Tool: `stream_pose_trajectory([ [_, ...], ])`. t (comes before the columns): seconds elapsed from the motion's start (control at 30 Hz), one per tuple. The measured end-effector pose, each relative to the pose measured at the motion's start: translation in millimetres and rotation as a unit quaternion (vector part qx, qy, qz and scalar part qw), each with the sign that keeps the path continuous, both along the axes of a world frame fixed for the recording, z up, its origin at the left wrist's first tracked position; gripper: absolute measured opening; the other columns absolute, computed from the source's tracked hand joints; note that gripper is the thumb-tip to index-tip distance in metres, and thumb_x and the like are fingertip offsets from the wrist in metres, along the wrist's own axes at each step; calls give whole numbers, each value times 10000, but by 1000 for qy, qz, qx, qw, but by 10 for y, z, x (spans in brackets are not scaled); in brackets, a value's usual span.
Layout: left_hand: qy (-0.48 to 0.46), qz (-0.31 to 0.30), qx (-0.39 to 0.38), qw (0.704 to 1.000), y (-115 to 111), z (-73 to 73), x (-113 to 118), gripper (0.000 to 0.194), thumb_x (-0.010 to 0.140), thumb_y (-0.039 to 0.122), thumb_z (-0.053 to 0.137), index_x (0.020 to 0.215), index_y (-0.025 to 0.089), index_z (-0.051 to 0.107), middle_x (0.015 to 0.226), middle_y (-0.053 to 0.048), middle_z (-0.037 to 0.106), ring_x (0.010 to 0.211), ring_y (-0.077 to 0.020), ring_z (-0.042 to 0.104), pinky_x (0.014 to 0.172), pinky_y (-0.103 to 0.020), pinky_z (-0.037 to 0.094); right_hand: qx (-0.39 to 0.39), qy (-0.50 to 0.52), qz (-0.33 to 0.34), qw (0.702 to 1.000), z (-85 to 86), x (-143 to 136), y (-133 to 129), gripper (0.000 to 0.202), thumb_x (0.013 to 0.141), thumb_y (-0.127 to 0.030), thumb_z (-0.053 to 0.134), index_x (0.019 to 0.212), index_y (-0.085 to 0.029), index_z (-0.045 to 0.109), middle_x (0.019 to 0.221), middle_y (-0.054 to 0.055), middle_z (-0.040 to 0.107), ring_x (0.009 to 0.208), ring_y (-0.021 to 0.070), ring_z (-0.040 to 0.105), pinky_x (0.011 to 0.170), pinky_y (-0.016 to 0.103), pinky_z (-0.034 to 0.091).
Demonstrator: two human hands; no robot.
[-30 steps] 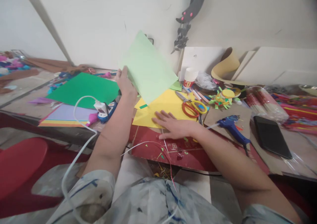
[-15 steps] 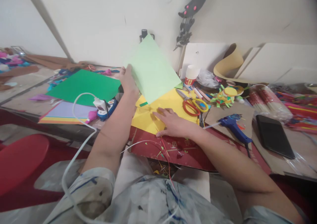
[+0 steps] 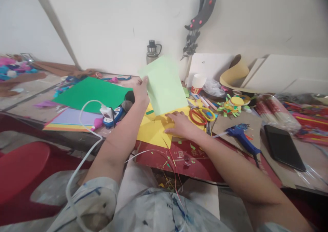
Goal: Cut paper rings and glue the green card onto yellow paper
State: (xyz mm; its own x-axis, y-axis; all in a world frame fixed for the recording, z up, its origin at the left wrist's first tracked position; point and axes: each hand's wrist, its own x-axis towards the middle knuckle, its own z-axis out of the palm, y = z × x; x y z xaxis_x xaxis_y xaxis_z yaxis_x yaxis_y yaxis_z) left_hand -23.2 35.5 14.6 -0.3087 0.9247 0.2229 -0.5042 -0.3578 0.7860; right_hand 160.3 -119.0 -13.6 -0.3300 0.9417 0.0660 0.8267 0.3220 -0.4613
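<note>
My left hand (image 3: 141, 90) grips a light green sheet of paper (image 3: 165, 85) at its left edge and holds it raised and tilted above the table. My right hand (image 3: 180, 123) lies palm down with fingers apart on yellow paper (image 3: 153, 131), just below the green sheet's lower edge. A small dark green strip (image 3: 149, 112) rests on the yellow paper. Right of my fingers, touching the yellow paper, are scissors with red and yellow handles (image 3: 202, 116). A red board (image 3: 164, 157) with small paper scraps lies under the yellow paper.
A blue glue gun (image 3: 242, 138) and a black phone (image 3: 284, 146) lie to the right. Behind stand a paper cup (image 3: 198, 83) and a bottle (image 3: 151, 52). A dark green sheet (image 3: 92, 93) and a power strip (image 3: 112, 117) are at left; a white cable (image 3: 74, 177) crosses my left arm.
The light green sheet has come down and turned more upright in my left hand. My right hand stays on the yellow paper. The view has tilted slightly upward.
</note>
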Motion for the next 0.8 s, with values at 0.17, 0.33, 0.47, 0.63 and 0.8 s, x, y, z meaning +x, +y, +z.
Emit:
stream_pose_trajectory([
  [0.17,-24,-8,-17,1000,-31,-13,46,89,906,221,714,854,196,646,839,20,752,771,-128,710,840,-270,568,-46,368,-116,921,-61,87,184,441,789,-476,798,1096,-172,710,1119,132,754,935,254,721,845,440,609],
  [0.33,-69,-110,-9,991,-193,28,226,134,893,287,752,948,178,695,957,-41,806,1006,-189,768,1013,-316,566,-49,600,-170,780,-63,168,315,430,651,-400,885,944,-177,663,862,36,748,580,145,667,598,335,635],
  [0.47,-20,-235,-35,971,-340,33,342,167,828,235,816,936,140,730,1000,-99,822,1138,-261,751,1097,-399,551,-24,621,-192,759,-46,188,348,357,652,-348,889,847,-166,652,655,3,685,514,139,643,563,301,638],
  [0.63,8,-216,-49,975,-368,0,376,172,749,124,846,889,126,747,939,-92,830,1056,-269,777,1099,-454,558,-6,625,-174,761,-21,213,365,342,646,-416,878,748,-164,670,600,18,676,500,140,640,534,279,624],
  [0.8,0,-190,-77,979,-335,4,379,82,808,69,768,853,135,748,899,-81,828,1031,-253,787,1103,-458,559,37,635,-167,753,8,329,426,368,627,-451,859,805,-179,686,598,-8,666,494,125,618,498,253,590],
])
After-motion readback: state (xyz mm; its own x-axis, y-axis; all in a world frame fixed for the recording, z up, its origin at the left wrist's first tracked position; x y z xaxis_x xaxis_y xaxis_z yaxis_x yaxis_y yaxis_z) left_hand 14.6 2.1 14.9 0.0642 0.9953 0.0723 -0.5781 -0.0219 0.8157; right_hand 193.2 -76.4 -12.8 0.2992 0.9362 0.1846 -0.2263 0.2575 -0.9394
